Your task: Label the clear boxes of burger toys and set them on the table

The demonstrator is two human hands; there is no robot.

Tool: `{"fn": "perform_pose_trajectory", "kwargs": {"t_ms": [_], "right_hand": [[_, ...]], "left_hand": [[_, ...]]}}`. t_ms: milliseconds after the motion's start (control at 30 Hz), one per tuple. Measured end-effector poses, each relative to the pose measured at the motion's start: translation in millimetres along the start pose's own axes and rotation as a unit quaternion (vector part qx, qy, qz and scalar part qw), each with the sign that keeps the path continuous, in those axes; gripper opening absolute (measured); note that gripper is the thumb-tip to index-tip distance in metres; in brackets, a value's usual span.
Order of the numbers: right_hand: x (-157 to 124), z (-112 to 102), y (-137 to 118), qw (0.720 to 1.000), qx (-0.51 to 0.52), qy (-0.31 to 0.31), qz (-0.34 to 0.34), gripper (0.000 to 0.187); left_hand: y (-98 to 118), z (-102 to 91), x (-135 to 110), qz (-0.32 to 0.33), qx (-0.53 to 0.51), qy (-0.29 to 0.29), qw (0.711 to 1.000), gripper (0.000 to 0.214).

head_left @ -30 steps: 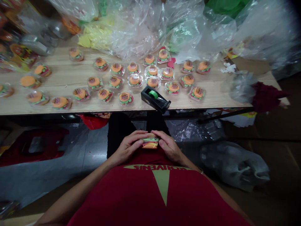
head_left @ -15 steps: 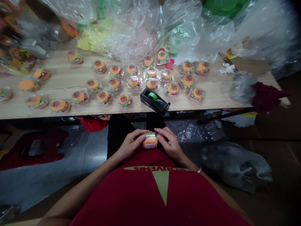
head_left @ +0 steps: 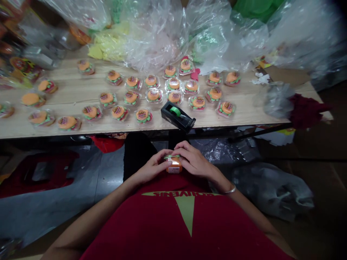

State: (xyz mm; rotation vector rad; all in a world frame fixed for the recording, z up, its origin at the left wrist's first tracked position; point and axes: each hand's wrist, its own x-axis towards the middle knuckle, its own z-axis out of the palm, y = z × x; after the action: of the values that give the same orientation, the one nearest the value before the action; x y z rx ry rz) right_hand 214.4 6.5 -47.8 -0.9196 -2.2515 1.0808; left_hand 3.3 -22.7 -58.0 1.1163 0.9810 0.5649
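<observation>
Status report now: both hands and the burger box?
Left hand and right hand both grip burger box, in lap, below table edge. Tape dispenser apart, on table. Nothing obstructs.

A black tape dispenser sits at the wooden table edge — crumpled plastic bags behind.

I'm in a small packing workshop: my counter carries rows of boxed burger candies, a tape dispenser, and heaps of plastic bags.
</observation>
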Motion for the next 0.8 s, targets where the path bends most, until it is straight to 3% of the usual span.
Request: {"fn": "perform_pose_trajectory", "kwargs": {"t_ms": [133, 367, 467, 567, 800], "right_hand": [[8, -4, -11, 1.000, -0.013, -0.015, 0.022, 0.015], [9, -3, -17, 0.997, -0.074, -0.033, 0.010, 0.019], [1, 7, -11, 0.997, -0.017, 0.053, 0.055, 0.012], [-9, 17, -2, 0.977, 0.098, 0.129, 0.139, 0.018], [-14, 17, 11, 0.967, 0.168, 0.111, 0.154, 0.014]], "left_hand": [[2, 1.7, -2, 0.005, -0.004, 0.006, 1.000, 0.038], [2, 1.7, -3, -0.024, -0.015, 0.020, 0.999, 0.034], [0, 0.9, -2, -0.047, -0.034, 0.042, 0.997, 0.030], [-1, 1.2, -3, -0.063, -0.053, 0.052, 0.995, 0.030], [9, 11.4, -6, -0.082, -0.077, 0.127, 0.986, 0.026]]}}
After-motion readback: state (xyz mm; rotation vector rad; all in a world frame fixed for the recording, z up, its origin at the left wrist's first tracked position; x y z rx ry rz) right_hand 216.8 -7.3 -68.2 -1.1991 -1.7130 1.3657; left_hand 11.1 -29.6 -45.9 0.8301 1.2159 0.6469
